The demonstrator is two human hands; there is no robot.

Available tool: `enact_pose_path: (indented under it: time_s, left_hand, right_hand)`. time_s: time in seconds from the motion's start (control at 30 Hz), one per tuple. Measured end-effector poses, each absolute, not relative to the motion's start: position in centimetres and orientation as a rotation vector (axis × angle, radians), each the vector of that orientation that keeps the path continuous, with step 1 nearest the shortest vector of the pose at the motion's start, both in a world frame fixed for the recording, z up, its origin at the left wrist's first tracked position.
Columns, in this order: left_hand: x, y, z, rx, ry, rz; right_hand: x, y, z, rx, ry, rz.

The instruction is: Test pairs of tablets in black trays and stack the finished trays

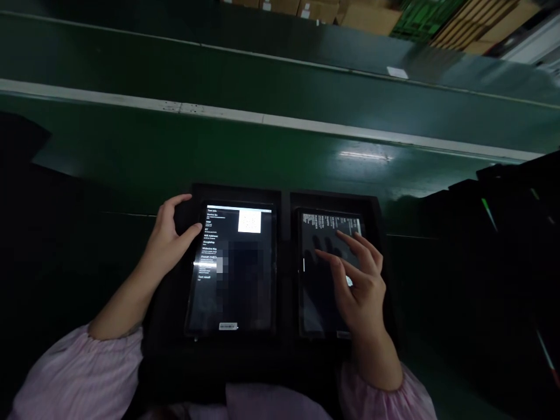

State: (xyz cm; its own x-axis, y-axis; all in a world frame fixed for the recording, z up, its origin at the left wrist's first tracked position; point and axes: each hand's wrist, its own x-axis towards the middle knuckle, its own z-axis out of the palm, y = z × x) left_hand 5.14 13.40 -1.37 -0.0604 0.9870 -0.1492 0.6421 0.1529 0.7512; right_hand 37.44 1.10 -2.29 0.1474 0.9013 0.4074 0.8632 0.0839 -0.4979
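Pink sleeves, left hand wide at tablet headed "Test Info", right hand wide over second tablet

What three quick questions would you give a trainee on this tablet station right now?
1. Multiple choice: which shows a QR code? A) the left tablet, by the left hand; B) the right tablet, by the right hand; C) neither.
2. True or false: the left hand is at the upper left edge of the left tablet.
3. Fill in the blank: beyond the black tray, the belt is coloured ____.

Key: 1. A; 2. True; 3. green
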Motion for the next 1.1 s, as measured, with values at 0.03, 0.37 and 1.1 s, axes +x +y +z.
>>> enact_pose_path:
  time_s: [0.03,0.37,1.1]
  left_hand:
    - [5.15,13.37,-1.37,1.559,1.777,0.671]
    - [4.8,13.35,-1.96,1.598,1.76,0.687]
    - [4.99,13.6,-1.83,1.661,1.784,0.647]
  right_hand:
    - [37.45,1.09,-2.31,-1.757,-1.698,0.075]
    - [37.54,1.07,-2.36,-1.743,-1.719,0.08]
    - [37.39,1.06,-2.06,-1.71,-1.688,0.145]
